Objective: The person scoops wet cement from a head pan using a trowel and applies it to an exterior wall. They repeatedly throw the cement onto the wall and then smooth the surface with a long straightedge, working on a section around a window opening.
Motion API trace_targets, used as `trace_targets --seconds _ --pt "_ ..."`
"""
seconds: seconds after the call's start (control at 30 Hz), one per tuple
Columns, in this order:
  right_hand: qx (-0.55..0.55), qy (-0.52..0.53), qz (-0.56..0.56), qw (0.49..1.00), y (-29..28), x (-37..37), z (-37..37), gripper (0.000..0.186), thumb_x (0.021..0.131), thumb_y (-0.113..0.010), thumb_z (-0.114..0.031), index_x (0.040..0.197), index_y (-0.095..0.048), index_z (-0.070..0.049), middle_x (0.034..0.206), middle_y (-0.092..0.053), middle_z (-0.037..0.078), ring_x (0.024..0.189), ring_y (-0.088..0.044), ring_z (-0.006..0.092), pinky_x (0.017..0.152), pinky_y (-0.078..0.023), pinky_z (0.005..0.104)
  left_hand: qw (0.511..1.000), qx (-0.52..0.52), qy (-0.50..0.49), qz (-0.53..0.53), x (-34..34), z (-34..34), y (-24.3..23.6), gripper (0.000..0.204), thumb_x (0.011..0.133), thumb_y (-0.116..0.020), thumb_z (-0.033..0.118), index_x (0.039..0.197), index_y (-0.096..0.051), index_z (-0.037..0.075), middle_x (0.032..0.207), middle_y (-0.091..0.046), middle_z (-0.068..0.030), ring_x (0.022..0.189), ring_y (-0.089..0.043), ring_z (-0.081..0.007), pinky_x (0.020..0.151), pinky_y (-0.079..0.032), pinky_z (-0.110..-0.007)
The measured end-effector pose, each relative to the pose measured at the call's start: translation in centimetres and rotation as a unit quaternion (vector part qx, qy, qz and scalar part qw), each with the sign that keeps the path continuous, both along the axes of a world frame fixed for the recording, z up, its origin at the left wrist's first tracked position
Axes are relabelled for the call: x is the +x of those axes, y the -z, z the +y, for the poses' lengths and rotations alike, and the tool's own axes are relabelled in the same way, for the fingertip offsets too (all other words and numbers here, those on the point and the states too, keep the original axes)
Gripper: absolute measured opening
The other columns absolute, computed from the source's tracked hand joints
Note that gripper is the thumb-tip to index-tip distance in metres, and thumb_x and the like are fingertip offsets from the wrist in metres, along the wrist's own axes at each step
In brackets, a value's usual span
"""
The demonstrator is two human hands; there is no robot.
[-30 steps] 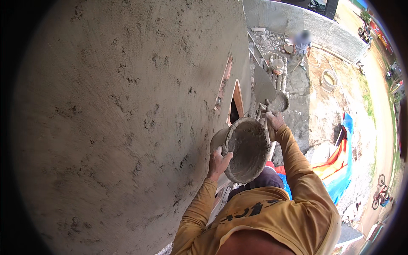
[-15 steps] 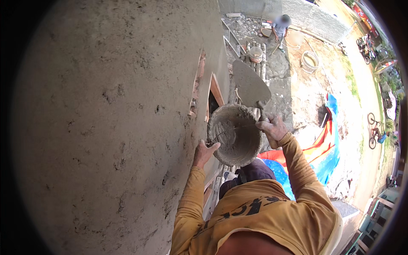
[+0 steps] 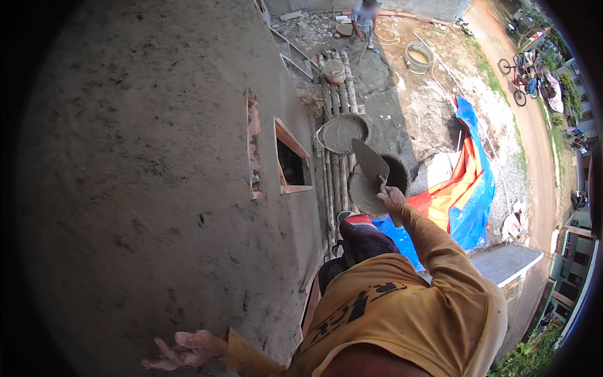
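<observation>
My left hand (image 3: 185,350) has its dusty fingers spread beside the rough plastered wall (image 3: 144,188), gripping nothing. My right hand (image 3: 392,200) grips a broad steel trowel (image 3: 370,158), whose blade lies over a cement-coated bucket (image 3: 358,188) with a dark interior; whether the fingers also touch the bucket is unclear. A second round container (image 3: 342,134) holding grey mortar rests just beyond, on wooden poles (image 3: 333,176). In the wall are a narrow gap (image 3: 254,151) and a wood-framed opening (image 3: 292,163).
A co-worker (image 3: 364,25) stands far below near a pale bucket (image 3: 334,72), a round tub (image 3: 419,58) and a metal frame (image 3: 295,56). A blue and orange tarp (image 3: 471,182) lies to the right, with a path (image 3: 531,144) and bicycles (image 3: 521,81) beyond it.
My left hand has let go of the bucket and moved down-left to the wall. The bucket sits lower beside my right hand, under the trowel, and another mortar container shows behind it.
</observation>
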State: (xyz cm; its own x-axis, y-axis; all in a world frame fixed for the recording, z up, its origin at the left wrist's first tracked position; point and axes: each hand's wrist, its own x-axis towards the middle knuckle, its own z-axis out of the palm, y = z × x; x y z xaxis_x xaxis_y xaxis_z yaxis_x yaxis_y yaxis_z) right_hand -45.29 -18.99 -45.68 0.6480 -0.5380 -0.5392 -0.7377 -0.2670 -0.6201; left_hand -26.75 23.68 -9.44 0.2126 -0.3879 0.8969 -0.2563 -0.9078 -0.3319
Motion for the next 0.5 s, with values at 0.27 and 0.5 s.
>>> trace_targets --seconds 0.27,0.5 --pt "-0.041 0.231 -0.013 0.972 3.3 -9.5 -3.4 0.017 0.079 -0.053 -0.019 0.081 -0.057 -0.003 0.064 -0.052 0.014 0.061 -0.054 0.0286 0.061 -0.043 0.0354 0.998 -0.021 -0.061 0.016 1.6 1.0 0.6 0.052 0.088 -0.045 0.047 0.112 -0.057 0.003 0.138 -0.031 -0.0215 0.132 -0.019 -0.0401 0.103 -0.012 -0.061" --pt "-0.062 0.300 -0.011 0.952 9.1 -18.9 -3.6 0.014 0.072 -0.058 -0.017 0.083 -0.056 -0.009 0.070 -0.056 0.013 0.072 -0.059 0.0285 0.068 -0.048 0.0374 0.997 -0.043 -0.054 0.027 1.7 0.9 0.1 0.047 0.085 -0.050 0.048 0.109 -0.062 0.010 0.141 -0.027 -0.0210 0.134 -0.015 -0.0391 0.103 -0.003 -0.061"
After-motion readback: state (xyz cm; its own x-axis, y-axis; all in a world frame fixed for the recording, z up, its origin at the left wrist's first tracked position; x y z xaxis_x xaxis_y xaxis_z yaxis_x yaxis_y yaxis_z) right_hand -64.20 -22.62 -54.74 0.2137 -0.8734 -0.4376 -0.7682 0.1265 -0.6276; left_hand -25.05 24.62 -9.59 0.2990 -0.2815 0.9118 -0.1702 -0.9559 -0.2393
